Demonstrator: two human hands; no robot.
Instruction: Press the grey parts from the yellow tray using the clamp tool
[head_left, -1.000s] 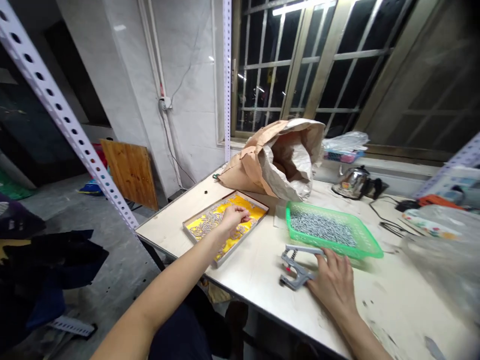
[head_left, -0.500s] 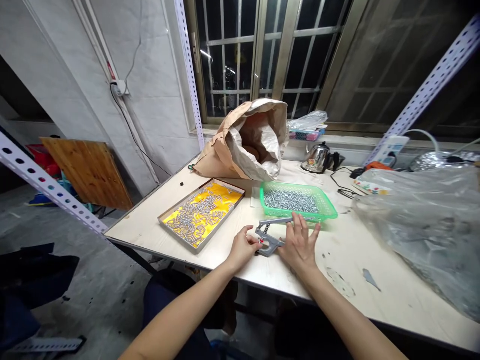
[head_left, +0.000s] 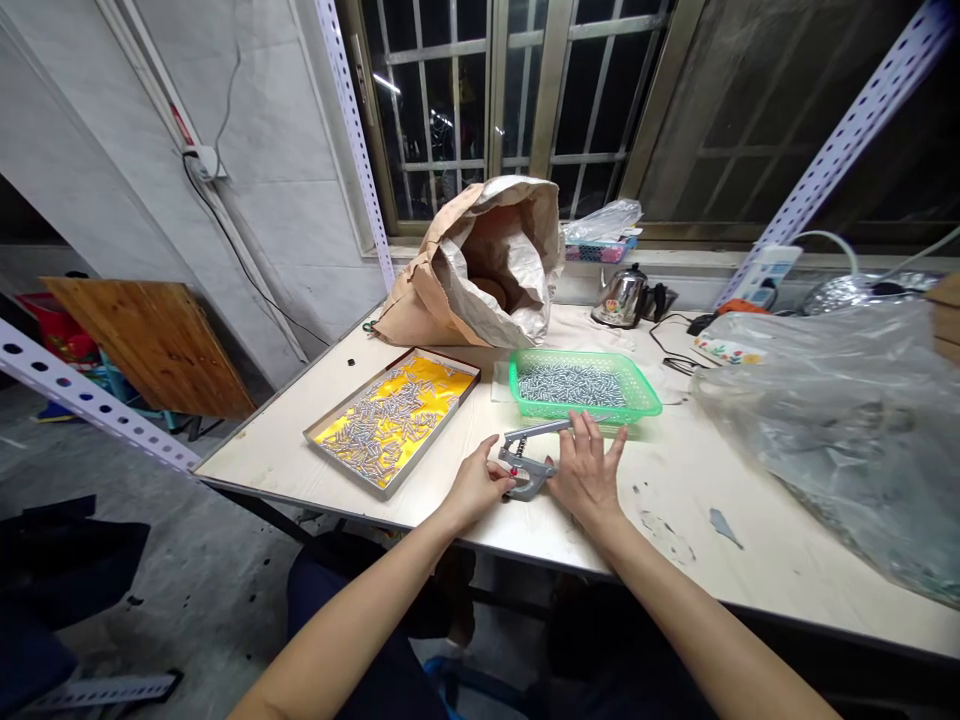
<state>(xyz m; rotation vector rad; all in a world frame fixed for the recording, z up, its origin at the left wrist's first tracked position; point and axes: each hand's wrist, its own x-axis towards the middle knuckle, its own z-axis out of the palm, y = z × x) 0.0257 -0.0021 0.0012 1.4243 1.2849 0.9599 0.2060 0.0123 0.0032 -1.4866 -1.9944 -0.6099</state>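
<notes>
A grey hand press tool (head_left: 525, 462) lies on the white table (head_left: 720, 500) near its front edge. My left hand (head_left: 477, 486) pinches something small at the tool's jaw end, fingers closed. My right hand (head_left: 586, 470) rests on the tool's handle, fingers spread flat over it. Just behind them stands a green basket (head_left: 641, 400) holding several small metal pieces. To the left lies a shallow tray (head_left: 330, 435) with a yellow lining and several scattered metal pieces.
A crumpled brown paper sack (head_left: 480, 270) stands at the back by the window. A kettle (head_left: 621, 297) and cables lie behind the basket. A large clear plastic bag (head_left: 840, 420) fills the right side. Perforated shelf posts (head_left: 82, 400) rise at left and right.
My left hand left the yellow tray and came to the press tool's jaw. My right hand stayed on the tool. The view swung right and down.
</notes>
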